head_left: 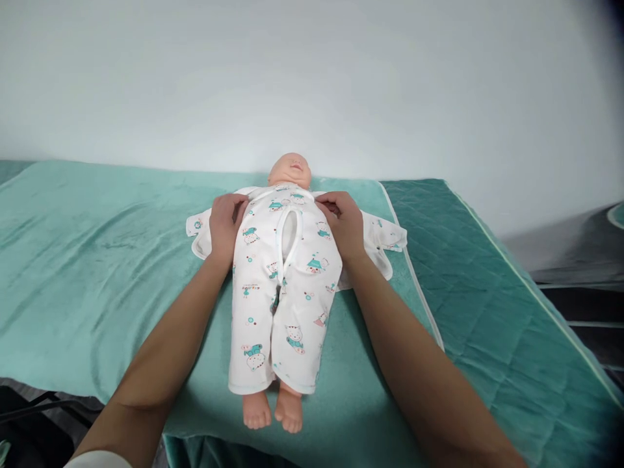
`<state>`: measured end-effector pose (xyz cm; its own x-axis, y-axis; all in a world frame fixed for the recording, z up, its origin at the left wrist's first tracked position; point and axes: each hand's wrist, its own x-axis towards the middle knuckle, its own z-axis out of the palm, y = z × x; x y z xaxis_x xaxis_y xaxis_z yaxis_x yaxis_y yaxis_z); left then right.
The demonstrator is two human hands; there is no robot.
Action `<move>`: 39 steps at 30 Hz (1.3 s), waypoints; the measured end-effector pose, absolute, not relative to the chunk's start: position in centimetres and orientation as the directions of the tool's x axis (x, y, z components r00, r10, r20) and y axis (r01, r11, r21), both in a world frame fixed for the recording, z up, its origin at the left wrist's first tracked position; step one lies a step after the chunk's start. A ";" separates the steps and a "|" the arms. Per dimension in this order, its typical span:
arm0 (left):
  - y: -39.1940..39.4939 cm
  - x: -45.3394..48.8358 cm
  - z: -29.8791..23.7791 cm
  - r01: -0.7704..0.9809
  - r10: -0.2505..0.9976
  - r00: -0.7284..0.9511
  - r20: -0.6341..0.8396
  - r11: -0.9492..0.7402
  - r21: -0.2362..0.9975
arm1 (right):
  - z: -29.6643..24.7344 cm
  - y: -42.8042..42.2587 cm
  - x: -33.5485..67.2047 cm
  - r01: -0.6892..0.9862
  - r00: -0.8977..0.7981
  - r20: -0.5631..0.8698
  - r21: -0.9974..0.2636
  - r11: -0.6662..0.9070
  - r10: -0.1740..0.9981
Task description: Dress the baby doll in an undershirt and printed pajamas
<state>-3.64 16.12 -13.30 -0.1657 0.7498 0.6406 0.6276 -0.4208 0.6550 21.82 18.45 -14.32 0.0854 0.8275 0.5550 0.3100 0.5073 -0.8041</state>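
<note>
The baby doll [290, 170] lies on its back in the middle of the teal towel [97, 260], wearing a printed romper [256, 312] that gapes open down the front. The left hand [227, 221] and right hand [345, 224] rest on its shoulders, fingers close together and curled onto the cloth. I cannot tell whether they pinch it. Working both sides evenly would, I judge, keep the front edges level.

this looks like a room for learning baby care, more than a real home. a baby doll [290, 170] in a white sleepsuit [285, 292] with little pictures lies on a soft green towel [97, 260]. the towel is spread over a green quilted pad [487, 292], set up high like a changing bed. behind it stands a plain white wall [312, 78].
</note>
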 end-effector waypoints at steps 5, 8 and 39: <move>17.8 -3.6 -12.5 0.517 0.814 -0.001 0.581 -0.497 0.697 | -14.2 19.4 22.2 0.315 -0.020 0.461 -0.839 0.443 0.887; 18.2 -3.9 -12.2 0.396 0.878 0.038 0.478 -0.453 0.799 | -13.9 19.8 22.5 0.334 -0.077 0.399 -0.853 0.400 0.914; 16.6 -4.8 -13.7 0.735 0.822 0.113 0.559 -0.448 0.510 | -15.0 16.1 22.7 0.542 -0.204 0.539 -0.633 0.553 0.817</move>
